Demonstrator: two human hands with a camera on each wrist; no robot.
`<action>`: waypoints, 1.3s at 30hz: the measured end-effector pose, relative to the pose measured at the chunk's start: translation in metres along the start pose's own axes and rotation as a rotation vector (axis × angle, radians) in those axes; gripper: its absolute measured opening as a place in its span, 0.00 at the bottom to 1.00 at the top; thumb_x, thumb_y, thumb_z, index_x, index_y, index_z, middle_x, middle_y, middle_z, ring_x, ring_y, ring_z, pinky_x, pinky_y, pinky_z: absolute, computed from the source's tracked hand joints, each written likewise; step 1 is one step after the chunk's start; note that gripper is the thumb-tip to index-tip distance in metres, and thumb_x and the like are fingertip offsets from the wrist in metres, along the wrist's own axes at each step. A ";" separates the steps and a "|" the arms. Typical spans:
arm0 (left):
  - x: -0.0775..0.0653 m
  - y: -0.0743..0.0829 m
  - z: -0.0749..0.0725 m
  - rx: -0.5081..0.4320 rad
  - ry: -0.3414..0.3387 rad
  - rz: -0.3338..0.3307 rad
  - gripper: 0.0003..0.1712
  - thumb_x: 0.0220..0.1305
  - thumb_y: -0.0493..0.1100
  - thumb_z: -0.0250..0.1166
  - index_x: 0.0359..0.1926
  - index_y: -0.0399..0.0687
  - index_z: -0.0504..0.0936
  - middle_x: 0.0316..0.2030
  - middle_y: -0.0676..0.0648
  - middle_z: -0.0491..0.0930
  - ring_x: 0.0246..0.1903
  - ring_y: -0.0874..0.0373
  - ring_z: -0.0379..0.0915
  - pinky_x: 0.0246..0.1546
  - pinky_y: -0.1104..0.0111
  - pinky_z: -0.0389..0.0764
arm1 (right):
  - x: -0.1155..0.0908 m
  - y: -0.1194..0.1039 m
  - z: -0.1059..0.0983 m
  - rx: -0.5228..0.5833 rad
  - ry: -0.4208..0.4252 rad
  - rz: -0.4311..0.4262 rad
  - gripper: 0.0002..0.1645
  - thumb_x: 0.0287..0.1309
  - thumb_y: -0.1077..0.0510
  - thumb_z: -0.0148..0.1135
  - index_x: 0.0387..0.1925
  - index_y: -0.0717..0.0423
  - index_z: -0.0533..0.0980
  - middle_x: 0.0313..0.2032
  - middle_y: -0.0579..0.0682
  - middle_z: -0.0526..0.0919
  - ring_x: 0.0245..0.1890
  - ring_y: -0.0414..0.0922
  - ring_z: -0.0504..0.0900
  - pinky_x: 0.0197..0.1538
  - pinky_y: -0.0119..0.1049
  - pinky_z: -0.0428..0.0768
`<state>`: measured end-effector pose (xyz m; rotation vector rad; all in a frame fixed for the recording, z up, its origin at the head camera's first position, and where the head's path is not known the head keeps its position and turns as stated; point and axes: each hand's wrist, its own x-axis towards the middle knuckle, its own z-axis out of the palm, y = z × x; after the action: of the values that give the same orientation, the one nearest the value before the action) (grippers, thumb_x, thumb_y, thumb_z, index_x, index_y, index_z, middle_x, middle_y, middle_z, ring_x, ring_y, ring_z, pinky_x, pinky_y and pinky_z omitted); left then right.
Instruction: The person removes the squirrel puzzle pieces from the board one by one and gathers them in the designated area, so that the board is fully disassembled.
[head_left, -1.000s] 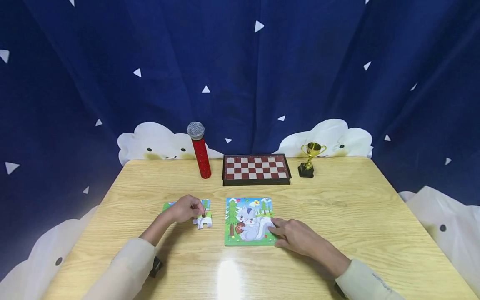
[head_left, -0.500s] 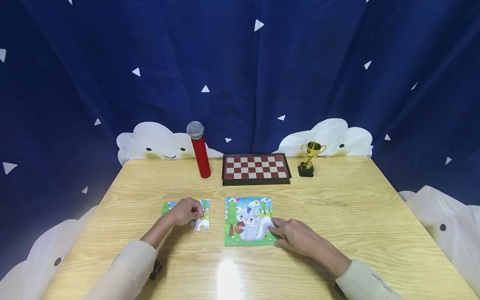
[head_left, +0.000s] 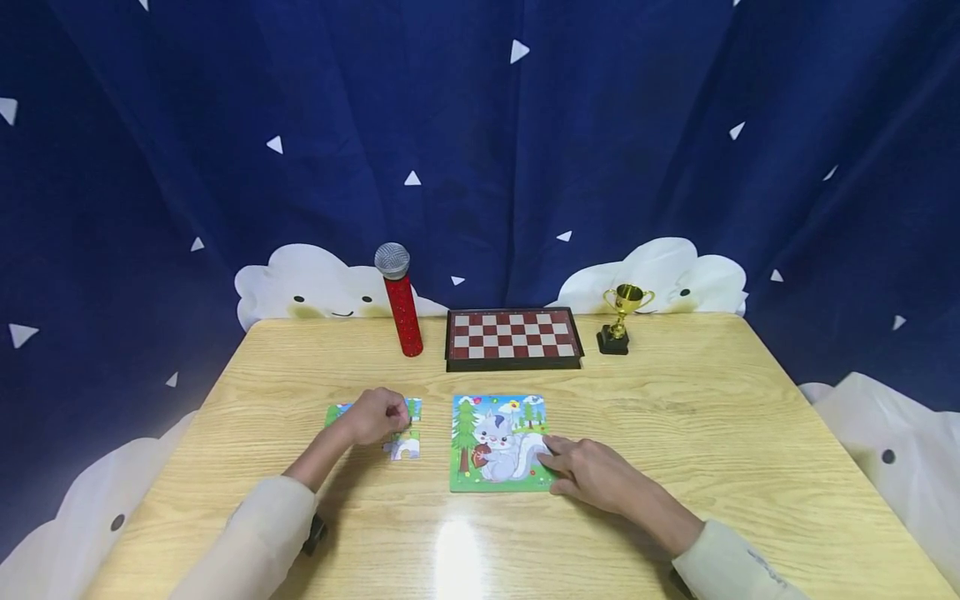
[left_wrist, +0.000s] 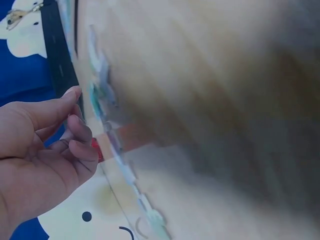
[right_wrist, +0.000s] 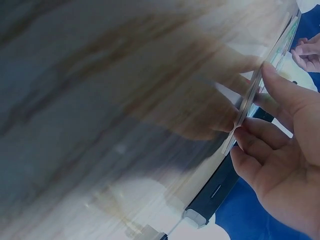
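Note:
Over several jigsaw pieces (head_left: pixel 405 447) on the left part of the table, my left hand (head_left: pixel 372 416) has its fingers curled and thumb tip against the forefinger. The left wrist view shows no piece between the fingertips (left_wrist: pixel 75 91), which are close to the row of pieces (left_wrist: pixel 112 132). Part of the puzzle is hidden behind this hand. A square squirrel picture board (head_left: pixel 487 446) lies flat at the middle. On its right edge rest the fingers of my right hand (head_left: pixel 592 472), extended and spread, with the thumb at the lower right corner.
A folded checkerboard case (head_left: pixel 513 337) lies behind the picture board. To its left stands a red microphone (head_left: pixel 403 312), to its right a gold trophy cup (head_left: pixel 619 317). A blue curtain (head_left: pixel 480 150) hangs behind the table (head_left: pixel 675 400).
The jigsaw piece with the white patch has shifted slightly left, close under my left hand. That hand dipped a little, then rose again. My right hand and the squirrel board stayed put.

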<state>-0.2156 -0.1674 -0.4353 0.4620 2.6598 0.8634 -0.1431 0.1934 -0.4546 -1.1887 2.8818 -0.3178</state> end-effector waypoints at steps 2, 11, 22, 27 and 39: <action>0.002 0.004 -0.001 -0.007 0.003 -0.004 0.07 0.62 0.31 0.58 0.30 0.40 0.81 0.28 0.47 0.80 0.30 0.59 0.71 0.32 0.70 0.74 | 0.000 0.000 0.000 0.003 0.002 0.000 0.29 0.52 0.49 0.66 0.53 0.60 0.77 0.58 0.64 0.75 0.55 0.56 0.78 0.54 0.48 0.77; 0.014 0.026 0.008 -0.040 -0.033 0.054 0.03 0.62 0.32 0.60 0.32 0.39 0.80 0.30 0.47 0.79 0.31 0.60 0.70 0.31 0.71 0.73 | 0.001 0.001 0.001 -0.005 0.001 0.003 0.29 0.52 0.48 0.66 0.53 0.60 0.77 0.57 0.64 0.75 0.54 0.55 0.79 0.53 0.47 0.78; 0.031 0.061 0.038 -0.055 -0.077 0.105 0.04 0.61 0.32 0.61 0.37 0.39 0.81 0.30 0.49 0.78 0.32 0.59 0.70 0.32 0.70 0.72 | 0.002 0.001 0.002 -0.013 -0.003 0.004 0.29 0.52 0.48 0.67 0.53 0.59 0.77 0.58 0.63 0.76 0.56 0.54 0.78 0.53 0.47 0.78; 0.036 0.070 0.048 -0.035 -0.096 0.134 0.06 0.63 0.32 0.59 0.39 0.39 0.81 0.33 0.48 0.79 0.34 0.59 0.71 0.37 0.68 0.75 | 0.002 0.002 0.003 -0.024 -0.004 0.003 0.29 0.52 0.47 0.66 0.53 0.59 0.77 0.58 0.63 0.76 0.55 0.55 0.78 0.54 0.47 0.78; 0.047 0.081 0.068 -0.082 -0.109 0.138 0.12 0.68 0.33 0.53 0.46 0.38 0.80 0.32 0.45 0.79 0.25 0.63 0.70 0.33 0.72 0.73 | 0.001 0.001 0.002 -0.026 0.000 0.000 0.29 0.52 0.47 0.66 0.53 0.59 0.78 0.57 0.63 0.76 0.56 0.55 0.78 0.54 0.47 0.78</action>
<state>-0.2151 -0.0523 -0.4474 0.6596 2.5066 0.9539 -0.1448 0.1929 -0.4567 -1.1930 2.8951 -0.2811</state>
